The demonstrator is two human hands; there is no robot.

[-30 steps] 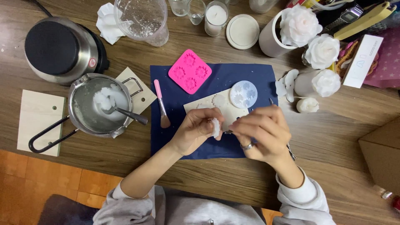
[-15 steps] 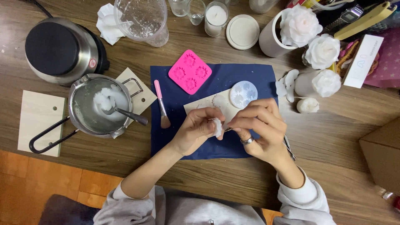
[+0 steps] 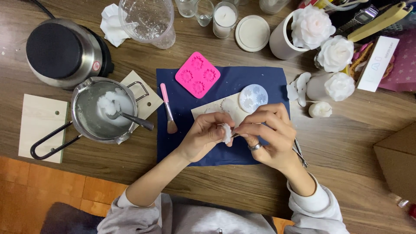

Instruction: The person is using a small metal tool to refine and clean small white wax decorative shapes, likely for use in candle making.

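Over the dark blue mat [image 3: 225, 82], my left hand [image 3: 203, 136] pinches a small white wax flower piece [image 3: 226, 132] between thumb and fingers. My right hand [image 3: 266, 132], with a ring on one finger, meets it from the right and its fingertips touch the same piece; a thin metal tool seems to run under this hand, mostly hidden. Just beyond my hands lie a pale blue round mould [image 3: 253, 98] and a white sheet [image 3: 206, 112] with wax shapes. A pink square flower mould [image 3: 197, 74] and a pink-handled brush [image 3: 167, 108] rest on the mat's left part.
A steel pot with white wax and a spoon [image 3: 102, 110] stands left on wooden boards, behind it a round hot plate [image 3: 60, 52]. A clear jug [image 3: 147, 19], glasses and a candle [image 3: 224, 18] line the far edge. White wax roses [image 3: 323, 43] crowd the right.
My right hand has shifted slightly left and closed in on the wax piece; my left hand holds it almost still.
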